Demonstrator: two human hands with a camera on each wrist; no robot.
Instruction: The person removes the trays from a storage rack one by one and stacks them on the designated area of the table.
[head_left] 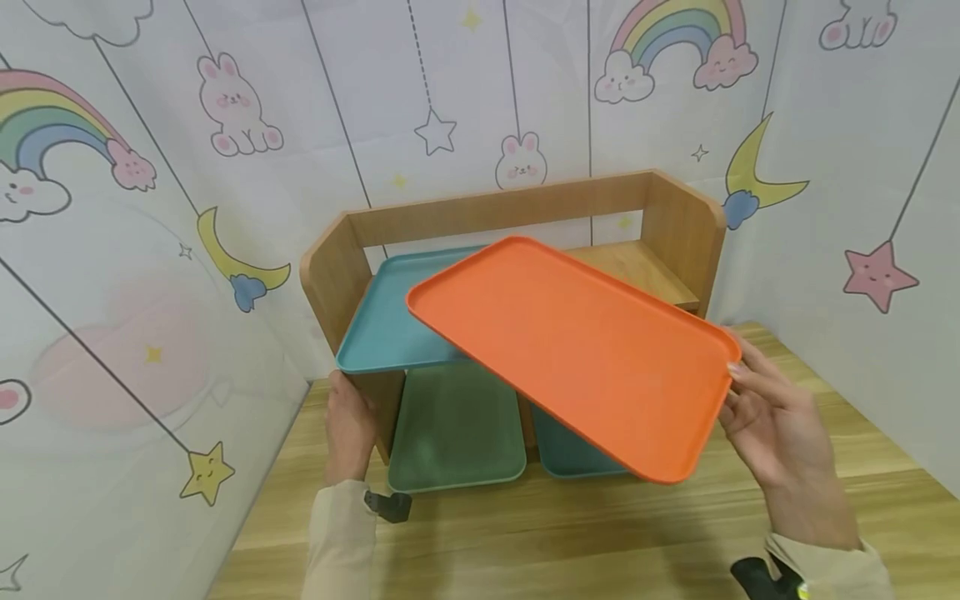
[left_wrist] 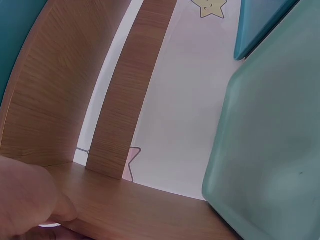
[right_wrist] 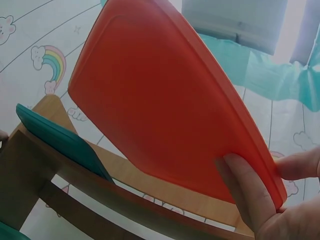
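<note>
My right hand [head_left: 780, 425] sits nearest, at about four o'clock in the head view, pinching the near right corner of the orange tray [head_left: 577, 350]; in the right wrist view my fingers [right_wrist: 245, 192] lie under its base and my thumb over the rim. The tray hangs tilted in the air in front of the wooden shelf [head_left: 675, 221], its far corner reaching over the teal tray [head_left: 386, 321] that lies on the upper board. My left hand [head_left: 348, 425], at seven o'clock, presses against the shelf's left side panel; I cannot tell whether its fingers curl round the edge.

I judge the weak point to be that one-corner pinch: the long tray levers against my fingers and could twist or slip out. Its far edge could also catch the teal tray and shove it off the board. Below, the green tray [head_left: 457, 429] and another teal tray [head_left: 570, 454] poke out over the table [head_left: 570, 533], where a dropped tray would strike them.
</note>
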